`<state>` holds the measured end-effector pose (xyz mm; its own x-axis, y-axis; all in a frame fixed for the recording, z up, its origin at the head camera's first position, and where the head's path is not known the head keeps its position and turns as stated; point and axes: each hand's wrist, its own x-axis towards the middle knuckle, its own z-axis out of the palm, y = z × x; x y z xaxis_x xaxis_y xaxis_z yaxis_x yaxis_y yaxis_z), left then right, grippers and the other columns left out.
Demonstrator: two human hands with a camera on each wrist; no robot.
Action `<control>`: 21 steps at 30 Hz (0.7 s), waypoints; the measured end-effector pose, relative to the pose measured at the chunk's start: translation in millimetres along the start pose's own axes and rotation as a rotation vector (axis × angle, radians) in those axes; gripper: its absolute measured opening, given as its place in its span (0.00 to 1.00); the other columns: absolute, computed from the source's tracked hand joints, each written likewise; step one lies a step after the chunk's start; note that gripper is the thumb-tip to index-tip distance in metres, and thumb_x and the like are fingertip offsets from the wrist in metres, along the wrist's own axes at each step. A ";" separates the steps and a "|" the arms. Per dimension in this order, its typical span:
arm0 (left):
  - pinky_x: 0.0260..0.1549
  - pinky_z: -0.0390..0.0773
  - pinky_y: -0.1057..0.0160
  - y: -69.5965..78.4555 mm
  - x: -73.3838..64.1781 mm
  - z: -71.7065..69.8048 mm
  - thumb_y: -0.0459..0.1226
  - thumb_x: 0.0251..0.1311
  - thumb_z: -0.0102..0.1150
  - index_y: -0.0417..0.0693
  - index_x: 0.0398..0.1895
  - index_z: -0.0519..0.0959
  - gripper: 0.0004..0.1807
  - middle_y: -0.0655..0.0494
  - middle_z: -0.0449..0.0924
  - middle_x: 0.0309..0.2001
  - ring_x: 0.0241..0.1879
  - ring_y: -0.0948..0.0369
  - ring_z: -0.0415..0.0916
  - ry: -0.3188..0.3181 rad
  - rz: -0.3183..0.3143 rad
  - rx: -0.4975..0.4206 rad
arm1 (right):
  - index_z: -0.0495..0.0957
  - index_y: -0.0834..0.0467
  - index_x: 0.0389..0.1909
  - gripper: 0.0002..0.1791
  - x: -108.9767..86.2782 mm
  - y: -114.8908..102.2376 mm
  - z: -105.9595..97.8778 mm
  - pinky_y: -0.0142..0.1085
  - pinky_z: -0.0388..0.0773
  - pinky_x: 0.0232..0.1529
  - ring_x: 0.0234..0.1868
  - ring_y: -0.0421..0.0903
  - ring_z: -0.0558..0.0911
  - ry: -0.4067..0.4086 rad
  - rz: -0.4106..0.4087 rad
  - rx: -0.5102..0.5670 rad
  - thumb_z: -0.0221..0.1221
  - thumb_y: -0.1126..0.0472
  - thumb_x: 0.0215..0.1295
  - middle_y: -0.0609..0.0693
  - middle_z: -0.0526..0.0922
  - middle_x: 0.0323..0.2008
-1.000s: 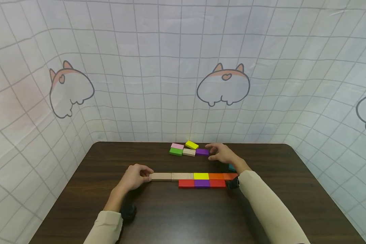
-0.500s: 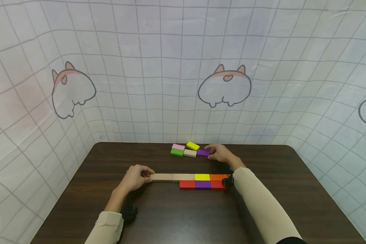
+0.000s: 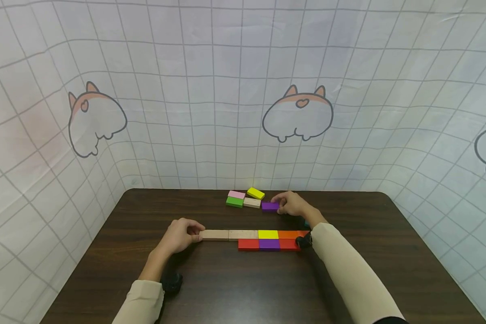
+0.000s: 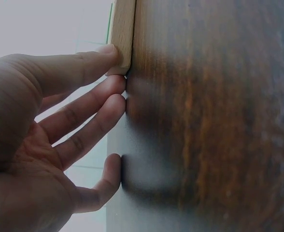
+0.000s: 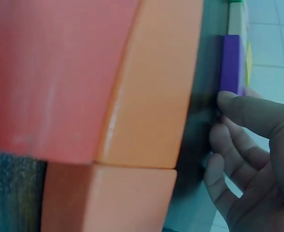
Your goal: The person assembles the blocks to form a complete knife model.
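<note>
My left hand [image 3: 181, 235] holds the left end of a plain wooden block [image 3: 214, 235], thumb on its near side. In the left wrist view the thumb lies against that block [image 4: 125, 29], and the other fingertips rest at the table surface. Farther back, my right hand [image 3: 293, 204] pinches the right end of a purple block [image 3: 269, 207] between thumb and fingers. The right wrist view shows the thumb on the near face of this purple block [image 5: 231, 65], with the fingers behind partly hidden.
A back row continues rightward with a second wooden block [image 3: 243, 234], yellow [image 3: 268, 234] and orange [image 3: 289, 234] blocks. In front lie a red block [image 3: 248, 244] and another purple block [image 3: 269, 244]. Loose green [image 3: 234, 202], pink [image 3: 236, 195] and yellow [image 3: 255, 193] blocks lie farther back.
My right hand has closed in on the far purple block and drawn it slightly toward me, away from the pale block beside it. The left hand has stayed at the wooden block's end.
</note>
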<state>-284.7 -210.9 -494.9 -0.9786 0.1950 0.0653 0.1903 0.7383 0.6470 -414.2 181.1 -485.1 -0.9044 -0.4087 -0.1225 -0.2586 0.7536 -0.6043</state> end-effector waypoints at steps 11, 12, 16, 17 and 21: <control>0.36 0.79 0.62 0.8 0.0 0.0 0.33 0.59 0.73 0.49 0.42 0.89 0.08 0.60 0.84 0.32 0.32 0.64 0.78 0.004 0.010 0.017 | 0.82 0.56 0.59 0.20 -15.1 -2.0 -7.3 0.34 0.66 0.29 0.24 0.42 0.69 -0.089 -0.010 -0.005 0.64 0.69 0.66 0.47 0.76 0.24; 0.36 0.79 0.62 1.0 -0.2 0.0 0.33 0.59 0.73 0.48 0.42 0.89 0.08 0.60 0.84 0.32 0.32 0.64 0.78 0.002 0.010 0.014 | 0.82 0.56 0.59 0.20 -16.4 -2.2 -7.9 0.34 0.66 0.28 0.23 0.42 0.68 -0.094 -0.014 -0.007 0.64 0.69 0.66 0.47 0.75 0.24; 0.36 0.79 0.62 1.7 -1.0 -0.4 0.33 0.59 0.73 0.48 0.42 0.89 0.08 0.60 0.84 0.32 0.33 0.64 0.78 0.000 0.010 0.009 | 0.82 0.56 0.59 0.20 -22.2 -3.6 -9.9 0.34 0.66 0.28 0.23 0.42 0.68 -0.091 -0.024 -0.018 0.64 0.68 0.67 0.47 0.75 0.24; 0.36 0.79 0.62 1.4 -1.0 -0.7 0.33 0.59 0.73 0.48 0.42 0.89 0.08 0.60 0.84 0.32 0.33 0.64 0.78 -0.001 0.010 0.010 | 0.82 0.56 0.59 0.19 -23.8 -4.1 -10.1 0.34 0.66 0.28 0.23 0.42 0.68 -0.083 -0.028 -0.022 0.64 0.68 0.67 0.47 0.75 0.25; 0.36 0.79 0.62 0.5 -0.6 -1.0 0.33 0.59 0.72 0.48 0.42 0.89 0.08 0.60 0.84 0.32 0.33 0.65 0.78 0.003 0.005 0.014 | 0.82 0.56 0.58 0.18 -30.6 -5.3 -10.4 0.35 0.69 0.30 0.25 0.43 0.70 -0.040 -0.063 -0.037 0.64 0.67 0.67 0.48 0.77 0.27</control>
<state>-284.0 -211.3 -493.8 -0.9779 0.1969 0.0704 0.1961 0.7465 0.6359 -388.8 194.9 -469.9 -0.8717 -0.4759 -0.1170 -0.3278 0.7437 -0.5826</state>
